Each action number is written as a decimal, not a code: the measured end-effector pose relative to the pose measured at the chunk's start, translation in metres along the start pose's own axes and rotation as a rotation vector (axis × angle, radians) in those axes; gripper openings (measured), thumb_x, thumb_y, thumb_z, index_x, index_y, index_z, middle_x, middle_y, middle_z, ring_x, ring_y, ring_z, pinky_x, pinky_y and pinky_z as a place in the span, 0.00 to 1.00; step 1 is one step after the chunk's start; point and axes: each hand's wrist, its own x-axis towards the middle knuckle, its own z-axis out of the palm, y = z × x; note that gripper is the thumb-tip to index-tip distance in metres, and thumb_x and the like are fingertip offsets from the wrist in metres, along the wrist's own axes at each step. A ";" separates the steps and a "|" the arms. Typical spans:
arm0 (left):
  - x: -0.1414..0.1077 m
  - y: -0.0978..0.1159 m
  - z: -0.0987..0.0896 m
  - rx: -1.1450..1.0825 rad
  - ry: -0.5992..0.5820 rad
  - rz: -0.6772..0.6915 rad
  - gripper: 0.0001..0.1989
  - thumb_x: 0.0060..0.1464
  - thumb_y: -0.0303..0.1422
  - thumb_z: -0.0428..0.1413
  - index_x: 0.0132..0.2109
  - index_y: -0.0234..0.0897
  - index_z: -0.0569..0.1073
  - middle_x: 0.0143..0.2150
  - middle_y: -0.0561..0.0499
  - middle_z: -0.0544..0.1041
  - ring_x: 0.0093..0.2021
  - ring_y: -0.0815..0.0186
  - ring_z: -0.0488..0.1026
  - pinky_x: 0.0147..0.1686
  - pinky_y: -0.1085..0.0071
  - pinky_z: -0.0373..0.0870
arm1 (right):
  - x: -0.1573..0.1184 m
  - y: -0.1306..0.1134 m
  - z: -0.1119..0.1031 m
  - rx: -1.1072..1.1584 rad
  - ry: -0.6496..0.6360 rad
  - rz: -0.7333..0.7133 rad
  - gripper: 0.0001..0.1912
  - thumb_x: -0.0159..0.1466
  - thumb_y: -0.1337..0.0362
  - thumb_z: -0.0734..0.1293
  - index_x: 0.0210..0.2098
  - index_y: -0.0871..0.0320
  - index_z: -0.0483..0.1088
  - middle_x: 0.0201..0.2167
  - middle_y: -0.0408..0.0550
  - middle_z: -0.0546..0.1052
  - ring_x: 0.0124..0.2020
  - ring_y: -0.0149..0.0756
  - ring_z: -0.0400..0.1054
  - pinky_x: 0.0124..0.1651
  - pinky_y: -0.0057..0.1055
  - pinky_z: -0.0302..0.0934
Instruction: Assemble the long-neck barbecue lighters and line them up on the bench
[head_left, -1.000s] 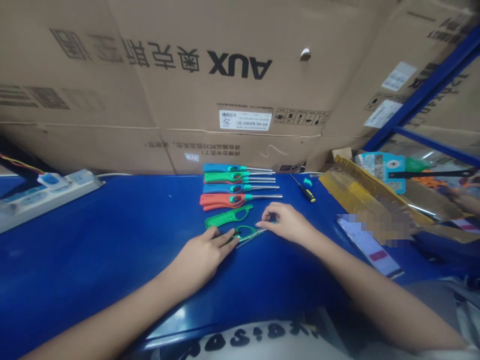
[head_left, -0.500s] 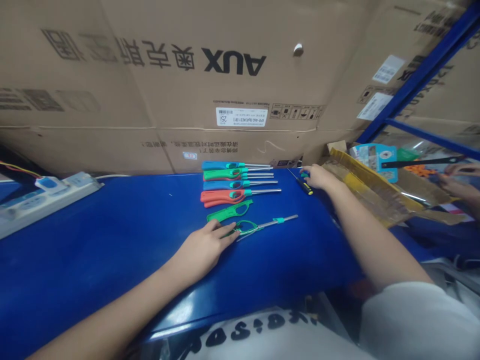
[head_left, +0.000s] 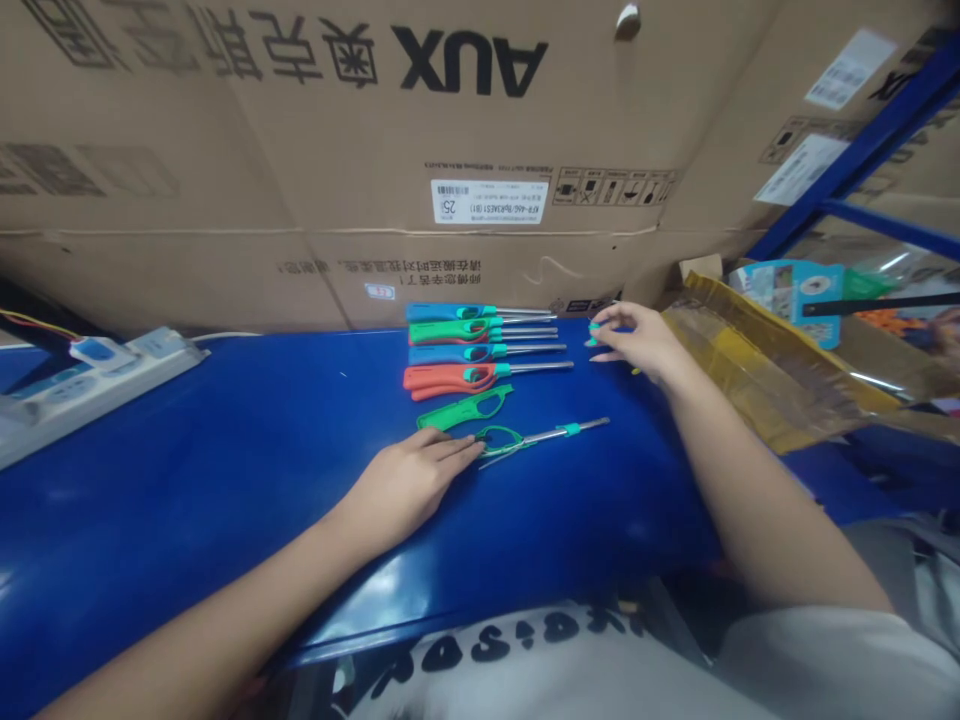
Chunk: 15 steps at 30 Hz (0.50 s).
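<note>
Big cardboard boxes [head_left: 300,170] are stacked behind a long blue bench [head_left: 187,500], and a blue shelf frame [head_left: 862,150] stands at the right side. On the bench at the left lies a white power strip [head_left: 127,365], and at the right lies a yellow-brown packing bag [head_left: 765,360].

In the middle of the bench, four long lighters [head_left: 465,345] in blue, green and orange lie side by side in a row. Nearer to the person is a green lighter [head_left: 540,438], with its thin metal tube pointing to the right. Its body looks open, and a loose green shell half [head_left: 465,408] lies just above it, between this lighter and the row.

The left hand [head_left: 412,480] lies flat and relaxed on the bench, with its fingertips at the green lighter's loop; it does not seem to grip it. The right hand [head_left: 637,340] is raised near the end of the row, and its thumb and first finger are almost closed on a small teal piece [head_left: 594,330]. This piece is not on the lighter, so the green lighter appears unfinished, with its shell half apart.
</note>
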 end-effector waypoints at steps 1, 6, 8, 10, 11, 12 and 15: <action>0.001 0.001 -0.001 -0.001 0.006 -0.013 0.18 0.67 0.26 0.50 0.61 0.36 0.74 0.55 0.47 0.81 0.49 0.56 0.77 0.44 0.63 0.79 | -0.010 -0.007 0.005 0.064 -0.043 -0.011 0.08 0.64 0.66 0.66 0.43 0.56 0.67 0.39 0.46 0.75 0.40 0.34 0.76 0.40 0.34 0.76; 0.004 0.003 -0.004 -0.048 0.047 -0.076 0.16 0.67 0.28 0.50 0.58 0.35 0.76 0.46 0.46 0.83 0.44 0.58 0.79 0.41 0.65 0.79 | -0.056 -0.033 0.027 0.607 -0.413 -0.006 0.20 0.50 0.64 0.78 0.38 0.55 0.68 0.34 0.41 0.72 0.34 0.33 0.75 0.35 0.35 0.77; 0.005 0.003 -0.005 -0.071 0.059 -0.087 0.16 0.67 0.28 0.50 0.57 0.36 0.76 0.44 0.46 0.83 0.43 0.59 0.79 0.40 0.66 0.79 | -0.065 -0.035 0.035 0.577 -0.472 -0.022 0.18 0.51 0.65 0.77 0.38 0.56 0.69 0.33 0.42 0.73 0.35 0.35 0.76 0.34 0.33 0.77; 0.005 0.002 -0.005 -0.100 0.060 -0.098 0.16 0.67 0.28 0.50 0.56 0.36 0.77 0.44 0.46 0.83 0.43 0.59 0.79 0.40 0.65 0.79 | -0.067 -0.033 0.043 0.490 -0.457 -0.048 0.15 0.53 0.67 0.74 0.39 0.57 0.69 0.31 0.43 0.74 0.35 0.35 0.76 0.31 0.30 0.75; 0.004 0.001 -0.005 -0.115 0.059 -0.104 0.16 0.67 0.28 0.50 0.56 0.37 0.77 0.44 0.47 0.83 0.43 0.59 0.79 0.41 0.65 0.79 | -0.066 -0.031 0.047 0.436 -0.434 -0.065 0.13 0.54 0.68 0.73 0.39 0.57 0.70 0.30 0.43 0.74 0.34 0.34 0.75 0.30 0.28 0.74; 0.004 0.001 -0.005 -0.129 0.057 -0.109 0.16 0.67 0.28 0.51 0.56 0.38 0.76 0.44 0.47 0.83 0.44 0.59 0.79 0.41 0.65 0.80 | -0.065 -0.028 0.049 0.381 -0.414 -0.080 0.12 0.55 0.69 0.72 0.38 0.58 0.71 0.28 0.43 0.75 0.32 0.34 0.75 0.29 0.27 0.72; 0.004 -0.001 -0.004 -0.162 0.051 -0.115 0.15 0.67 0.29 0.51 0.57 0.39 0.76 0.46 0.49 0.83 0.45 0.60 0.79 0.43 0.64 0.80 | -0.060 -0.018 0.054 0.259 -0.424 -0.106 0.08 0.58 0.67 0.70 0.38 0.59 0.73 0.28 0.46 0.77 0.29 0.33 0.74 0.29 0.27 0.70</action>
